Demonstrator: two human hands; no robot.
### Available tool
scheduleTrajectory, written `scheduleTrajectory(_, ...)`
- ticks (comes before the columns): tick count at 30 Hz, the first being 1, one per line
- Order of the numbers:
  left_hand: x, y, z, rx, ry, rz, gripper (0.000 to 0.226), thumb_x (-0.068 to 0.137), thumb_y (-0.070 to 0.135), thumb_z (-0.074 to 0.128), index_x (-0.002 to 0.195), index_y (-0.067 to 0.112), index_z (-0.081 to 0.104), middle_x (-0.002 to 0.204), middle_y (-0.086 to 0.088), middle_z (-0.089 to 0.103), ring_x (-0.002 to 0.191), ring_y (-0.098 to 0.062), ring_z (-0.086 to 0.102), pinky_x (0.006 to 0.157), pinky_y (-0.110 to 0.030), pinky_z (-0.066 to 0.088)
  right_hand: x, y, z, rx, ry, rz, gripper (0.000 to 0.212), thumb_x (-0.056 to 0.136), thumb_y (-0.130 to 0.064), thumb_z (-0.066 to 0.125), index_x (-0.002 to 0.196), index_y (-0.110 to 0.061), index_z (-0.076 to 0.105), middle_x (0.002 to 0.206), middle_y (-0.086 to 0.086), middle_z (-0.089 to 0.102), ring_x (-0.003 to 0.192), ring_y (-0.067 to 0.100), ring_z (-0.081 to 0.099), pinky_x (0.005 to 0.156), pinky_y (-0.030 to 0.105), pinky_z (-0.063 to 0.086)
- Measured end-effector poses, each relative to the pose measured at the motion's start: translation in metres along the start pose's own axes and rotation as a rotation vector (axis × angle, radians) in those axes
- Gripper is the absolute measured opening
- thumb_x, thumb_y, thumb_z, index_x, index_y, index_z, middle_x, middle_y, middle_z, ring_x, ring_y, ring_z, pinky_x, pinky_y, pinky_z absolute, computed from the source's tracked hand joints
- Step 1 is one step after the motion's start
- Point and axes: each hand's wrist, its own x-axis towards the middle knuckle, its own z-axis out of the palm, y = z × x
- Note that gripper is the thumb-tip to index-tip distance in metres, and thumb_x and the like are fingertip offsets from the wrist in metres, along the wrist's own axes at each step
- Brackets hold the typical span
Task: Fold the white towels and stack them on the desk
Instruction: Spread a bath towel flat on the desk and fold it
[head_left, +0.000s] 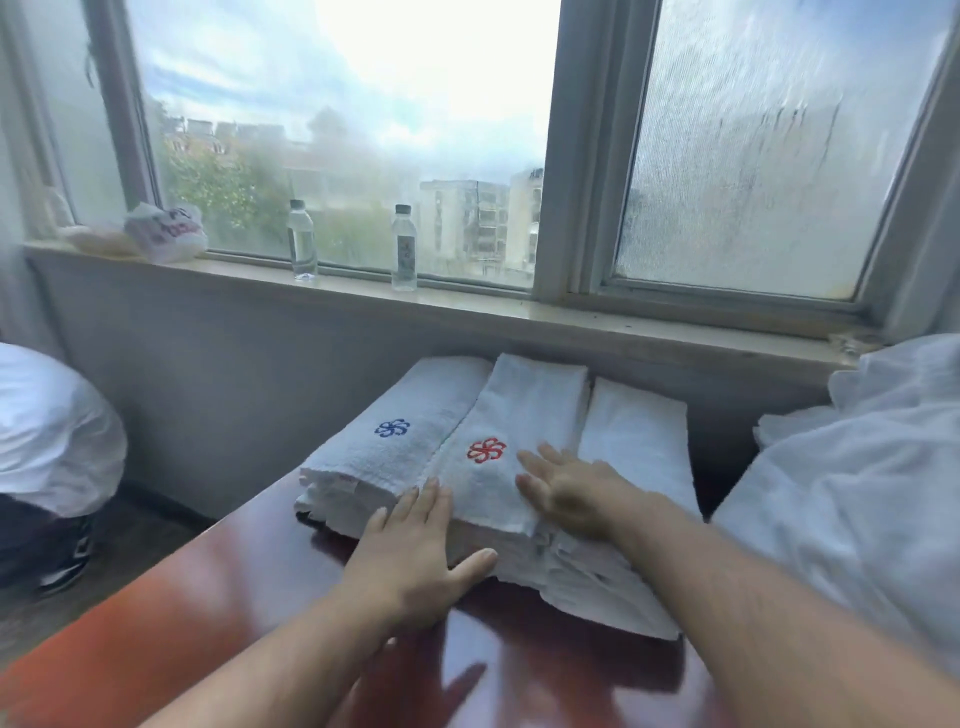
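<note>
Low in the frame, your left hand lies flat with fingers straight on the near edge of the folded white towel with the red emblem, on the glossy reddish-brown surface. Your right hand, fingers spread and straight, presses its top. To its left lies a towel with a blue emblem, to its right a plain folded towel. Two water bottles stand on the windowsill beyond.

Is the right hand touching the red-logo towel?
Touching. The head view shows the right hand lying flat on the red-logo towel, fingers straight, beside the red emblem, with no gap visible under the palm.
</note>
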Motion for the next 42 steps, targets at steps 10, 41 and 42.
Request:
scheduleTrajectory(10,-0.061,0.068,-0.025,-0.179,0.133,0.155,0.066,0.100,0.060,0.038,0.154,0.023,0.033,0.159,0.002,0.036,0.148,-0.018,0.024,0.119,-0.038,0.024,-0.155,0.059,0.006,0.267,0.354,0.055,0.048,0.103,-0.043,0.046,0.148,-0.024,0.049,0.156,-0.006,0.043,0.147,0.014,0.034,0.118,0.031,0.028)
scheduleTrajectory(41,-0.015,0.313,0.106,-1.367,0.077,0.329,0.050,0.074,-0.005,0.052,0.092,0.039,0.064,0.084,0.013,0.067,0.075,-0.010,0.062,0.067,-0.026,0.051,-0.268,0.210,0.092,1.083,1.106,0.416,0.041,0.088,-0.057,0.051,0.092,-0.023,0.073,0.086,0.003,0.076,0.076,0.018,0.073,0.067,0.028,0.054)
scheduleTrajectory(42,-0.013,0.313,0.105,-1.476,0.007,0.285,0.045,0.068,-0.001,0.047,0.086,0.038,0.060,0.080,0.007,0.064,0.073,-0.014,0.058,0.065,-0.031,0.047,-0.267,0.209,0.093,1.073,1.095,0.405,0.038,0.088,-0.056,0.054,0.093,-0.024,0.073,0.086,0.000,0.076,0.078,0.015,0.072,0.068,0.025,0.054)
